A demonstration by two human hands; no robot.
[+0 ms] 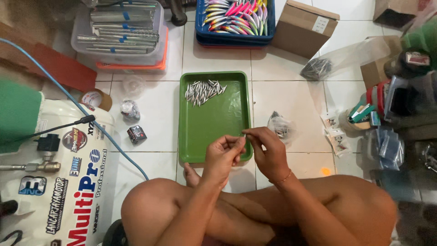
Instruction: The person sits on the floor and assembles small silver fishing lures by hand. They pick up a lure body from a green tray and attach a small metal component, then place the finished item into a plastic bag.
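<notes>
Bare knees frame the view where I sit cross-legged on the tiled floor (291, 98), and just past them my left hand (223, 152) and right hand (268, 148) meet over the near rim of the green tray (214, 123). Both sets of fingers are pinched narrow on one small thin piece (243, 133) held between them; it is too small for me to say what it is, though it may match the silvery lure bodies (204, 91) heaped in the tray's far corner. I judge I am fitting or checking this single piece, and the next move wants a steady fingertip hold. Beyond lie a small clear bag (280, 126), a blue crate of painted lures (236, 16) and a cardboard box (305, 27). My palms hide how the piece is gripped.
</notes>
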